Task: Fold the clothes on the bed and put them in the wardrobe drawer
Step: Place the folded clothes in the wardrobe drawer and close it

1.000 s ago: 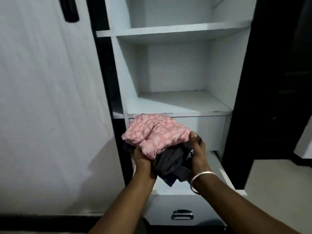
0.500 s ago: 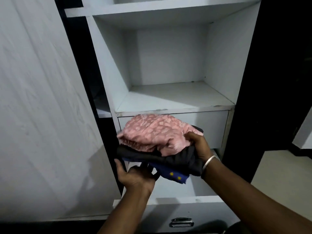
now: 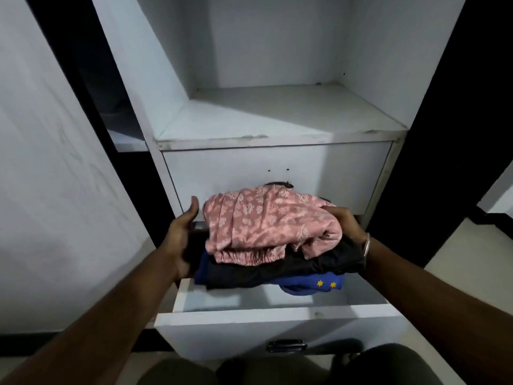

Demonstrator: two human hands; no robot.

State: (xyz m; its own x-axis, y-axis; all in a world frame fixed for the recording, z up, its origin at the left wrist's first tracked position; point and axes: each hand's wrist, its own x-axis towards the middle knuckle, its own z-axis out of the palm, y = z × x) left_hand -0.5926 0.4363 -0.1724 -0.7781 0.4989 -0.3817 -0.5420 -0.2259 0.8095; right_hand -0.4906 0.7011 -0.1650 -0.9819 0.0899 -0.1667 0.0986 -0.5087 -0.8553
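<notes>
The stack of folded clothes, pink floral-print garment [image 3: 266, 226] over black and star-dotted blue ones, has come down from chest height into the open white wardrobe drawer [image 3: 277, 315], so the placing step looks nearly done. The left hand [image 3: 181, 240] has gone from cupping underneath to lying flat and open-fingered beside it. The right hand [image 3: 347, 222] rests on the pile's far side, its fingertips hidden in cloth; its grip cannot be told.
</notes>
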